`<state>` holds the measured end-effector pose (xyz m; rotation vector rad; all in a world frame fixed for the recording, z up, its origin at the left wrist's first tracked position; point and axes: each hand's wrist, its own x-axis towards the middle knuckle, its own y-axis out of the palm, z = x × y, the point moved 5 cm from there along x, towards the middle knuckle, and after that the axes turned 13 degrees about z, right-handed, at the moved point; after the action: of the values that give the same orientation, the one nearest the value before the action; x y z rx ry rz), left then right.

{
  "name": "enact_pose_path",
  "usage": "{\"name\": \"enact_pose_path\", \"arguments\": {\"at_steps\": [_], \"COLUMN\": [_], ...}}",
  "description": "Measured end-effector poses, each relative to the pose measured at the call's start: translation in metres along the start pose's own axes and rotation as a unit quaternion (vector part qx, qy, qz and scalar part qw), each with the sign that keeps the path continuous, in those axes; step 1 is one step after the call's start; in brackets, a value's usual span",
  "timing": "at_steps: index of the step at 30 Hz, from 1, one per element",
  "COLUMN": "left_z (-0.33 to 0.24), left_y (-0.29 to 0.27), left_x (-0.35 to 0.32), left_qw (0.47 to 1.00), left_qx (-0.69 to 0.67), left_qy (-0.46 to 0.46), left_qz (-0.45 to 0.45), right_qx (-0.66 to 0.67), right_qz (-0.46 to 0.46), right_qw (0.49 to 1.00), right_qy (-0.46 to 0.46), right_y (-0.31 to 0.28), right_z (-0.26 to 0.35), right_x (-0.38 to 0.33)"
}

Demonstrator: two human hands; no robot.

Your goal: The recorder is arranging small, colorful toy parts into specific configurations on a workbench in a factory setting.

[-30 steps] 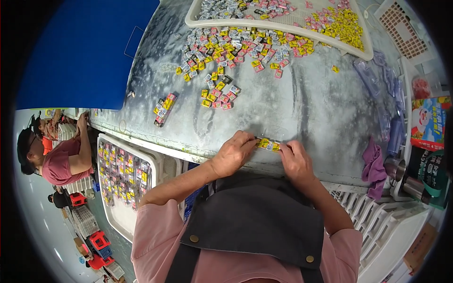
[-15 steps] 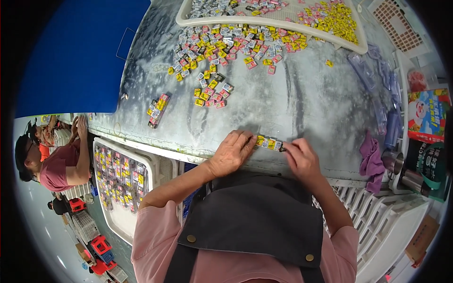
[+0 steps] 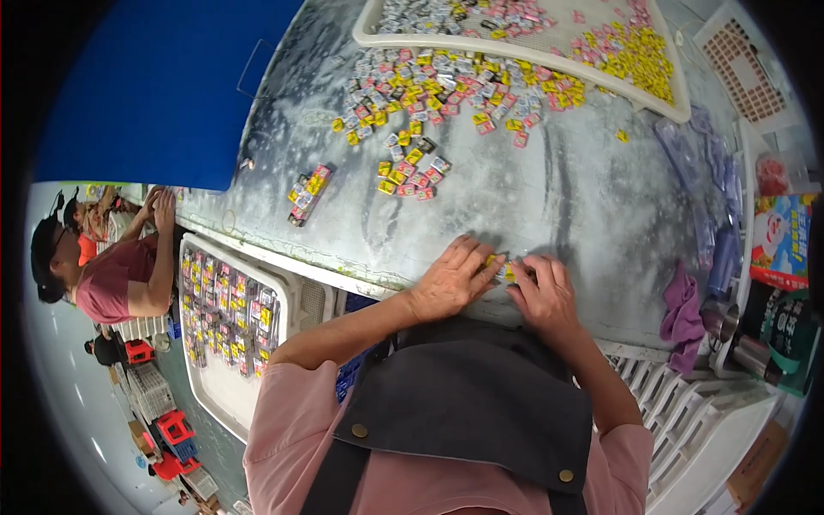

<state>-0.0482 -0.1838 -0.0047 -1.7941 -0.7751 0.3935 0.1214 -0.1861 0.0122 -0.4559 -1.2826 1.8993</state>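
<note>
Short row of small packs (image 3: 509, 272): where is it found?

It lies at the near edge of the table (image 3: 481, 206), between the fingers of the left hand (image 3: 453, 279) and those of the right hand (image 3: 548, 294), which cover most of it. Some yellow shows in the gap.

State of the fingers?

Left: thumb and fingers closed on the row's left end, with yellow visible between them. Right: fingers bent over the other end; whether they grip or merely rest, I cannot tell.

Ahead of the fingers?

Ahead and leftward, a loose cluster (image 3: 412, 172) in yellow, pink and pale colours. Beyond it, a larger heap (image 3: 429, 90) extends to a white tray (image 3: 429, 41) bearing more. Left of the cluster and apart from it, a bundle of packs (image 3: 309, 195) lies at a slant.

To their right?

Translucent plastic pieces (image 3: 725, 249), well apart, and a purple cloth (image 3: 682, 318) at the table's edge.

To their left?

Well apart and lower, a second tray (image 3: 225, 393) bears rows of packs.
</note>
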Motion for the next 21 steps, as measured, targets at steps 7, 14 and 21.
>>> {"name": "enact_pose_path", "arguments": {"at_steps": [7, 14, 21], "left_z": [-0.005, 0.008, 0.084], "left_y": [0.005, -0.025, -0.037], "left_x": [-0.016, -0.026, -0.026], "left_qw": [0.999, 0.997, 0.969], "left_qx": [0.032, -0.046, 0.054], "left_qy": [0.003, -0.018, -0.185], "left_qz": [-0.011, -0.058, -0.157], "right_qx": [-0.044, 0.079, 0.014], "right_qz": [0.020, 0.048, 0.046], "right_qw": [0.998, 0.996, 0.994], "right_qy": [-0.043, -0.018, -0.095], "right_y": [0.005, -0.016, 0.026], "right_z": [0.019, 0.028, 0.002], "right_x": [-0.006, 0.032, 0.149]}}
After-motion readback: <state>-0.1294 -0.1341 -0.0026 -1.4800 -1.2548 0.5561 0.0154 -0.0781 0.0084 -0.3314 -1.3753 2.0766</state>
